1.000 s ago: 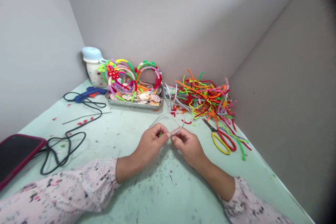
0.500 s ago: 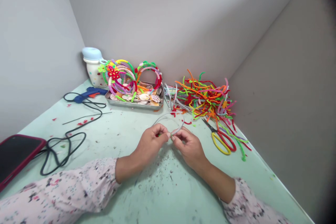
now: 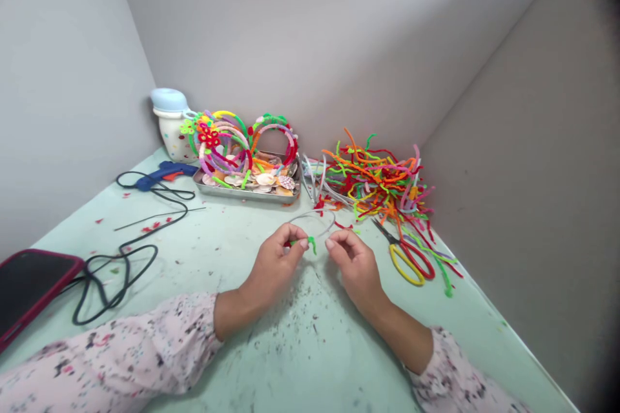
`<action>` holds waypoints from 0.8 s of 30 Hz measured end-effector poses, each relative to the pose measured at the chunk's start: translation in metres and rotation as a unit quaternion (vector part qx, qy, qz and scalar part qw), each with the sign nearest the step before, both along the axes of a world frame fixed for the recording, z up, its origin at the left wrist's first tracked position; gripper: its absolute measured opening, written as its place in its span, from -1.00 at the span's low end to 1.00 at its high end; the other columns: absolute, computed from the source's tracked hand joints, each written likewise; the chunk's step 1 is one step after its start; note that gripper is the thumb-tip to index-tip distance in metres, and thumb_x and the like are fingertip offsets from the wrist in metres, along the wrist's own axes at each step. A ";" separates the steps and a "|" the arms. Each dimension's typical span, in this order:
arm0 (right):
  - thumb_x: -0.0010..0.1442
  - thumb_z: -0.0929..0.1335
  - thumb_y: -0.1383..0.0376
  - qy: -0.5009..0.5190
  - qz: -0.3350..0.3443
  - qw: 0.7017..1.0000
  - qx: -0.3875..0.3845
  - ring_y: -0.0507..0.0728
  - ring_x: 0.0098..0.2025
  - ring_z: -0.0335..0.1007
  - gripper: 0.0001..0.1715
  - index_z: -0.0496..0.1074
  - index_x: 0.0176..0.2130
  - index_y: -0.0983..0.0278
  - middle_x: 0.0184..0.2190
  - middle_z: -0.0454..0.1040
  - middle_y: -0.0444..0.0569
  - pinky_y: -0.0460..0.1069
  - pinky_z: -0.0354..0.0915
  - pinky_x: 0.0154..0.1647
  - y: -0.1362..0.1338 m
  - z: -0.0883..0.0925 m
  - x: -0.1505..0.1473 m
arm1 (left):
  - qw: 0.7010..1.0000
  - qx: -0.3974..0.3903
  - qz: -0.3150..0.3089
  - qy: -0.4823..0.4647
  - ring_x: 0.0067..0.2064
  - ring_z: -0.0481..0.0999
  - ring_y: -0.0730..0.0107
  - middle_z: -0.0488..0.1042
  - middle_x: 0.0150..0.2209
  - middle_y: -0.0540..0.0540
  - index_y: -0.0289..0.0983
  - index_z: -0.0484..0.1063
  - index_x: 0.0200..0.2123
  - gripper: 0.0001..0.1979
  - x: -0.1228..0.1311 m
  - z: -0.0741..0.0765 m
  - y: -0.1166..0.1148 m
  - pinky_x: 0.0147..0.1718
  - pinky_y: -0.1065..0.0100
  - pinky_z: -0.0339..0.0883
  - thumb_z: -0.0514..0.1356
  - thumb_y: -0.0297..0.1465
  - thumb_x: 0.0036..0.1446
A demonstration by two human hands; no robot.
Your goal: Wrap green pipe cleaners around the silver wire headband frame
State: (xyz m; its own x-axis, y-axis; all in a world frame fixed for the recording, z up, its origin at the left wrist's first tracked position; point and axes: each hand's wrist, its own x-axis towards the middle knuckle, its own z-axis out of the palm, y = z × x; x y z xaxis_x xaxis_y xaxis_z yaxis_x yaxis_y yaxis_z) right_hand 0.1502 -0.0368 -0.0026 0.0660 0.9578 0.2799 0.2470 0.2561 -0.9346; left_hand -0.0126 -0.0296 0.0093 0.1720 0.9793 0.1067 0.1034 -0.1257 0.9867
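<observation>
My left hand [image 3: 274,264] pinches a short green pipe cleaner [image 3: 311,244] together with the end of a thin grey headband [image 3: 316,213]. The band arcs up and away over the table behind my fingers. My right hand [image 3: 353,268] rests on the table just right of the green piece. Its fingers are loosely curled, its fingertips a small gap from the piece, and nothing shows in them.
A pile of coloured pipe cleaners [image 3: 375,181] lies at the back right, with yellow and red scissors [image 3: 407,258] before it. A metal tray [image 3: 247,192] holds decorated headbands and shells. A blue glue gun [image 3: 162,173], its black cord [image 3: 121,258], a phone [image 3: 29,287] and a jar [image 3: 172,122] are on the left.
My hands have drawn apart. The right fingertips have left the spot where both hands pinched the band, and the green piece now sticks out from my left fingers.
</observation>
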 end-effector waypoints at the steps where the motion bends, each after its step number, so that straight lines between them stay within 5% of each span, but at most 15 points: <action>1: 0.18 0.32 0.17 0.005 0.001 1.000 0.005 0.03 -0.42 0.23 -0.79 0.35 -0.40 0.26 -0.50 0.31 -0.17 -0.08 0.18 -0.36 -0.001 0.001 0.000 | 1.000 0.007 0.005 0.009 -0.40 0.28 0.48 0.33 -0.40 0.04 -0.27 0.31 -0.32 -0.91 0.000 0.000 0.001 -0.41 0.44 0.17 0.09 -0.36 0.16; 8: 0.20 0.31 0.15 0.012 0.092 0.994 -0.053 0.01 -0.52 0.18 -0.72 0.44 -0.42 0.28 -0.58 0.29 -0.17 -0.09 0.14 -0.46 -0.002 0.004 -0.002 | 0.992 0.076 0.038 0.089 -0.27 0.38 0.36 0.42 -0.35 -0.01 -0.25 0.35 -0.33 -0.90 -0.001 0.000 0.000 -0.27 0.37 0.21 0.08 -0.37 0.18; 24: 0.18 0.32 0.15 -0.002 0.068 0.993 -0.097 0.01 -0.57 0.21 -0.71 0.51 -0.38 0.31 -0.63 0.36 -0.16 -0.08 0.16 -0.50 0.001 0.005 -0.002 | 0.974 0.154 0.032 0.164 -0.20 0.40 0.31 0.45 -0.30 -0.05 -0.25 0.41 -0.31 -0.89 -0.001 0.001 0.001 -0.15 0.29 0.21 0.09 -0.38 0.18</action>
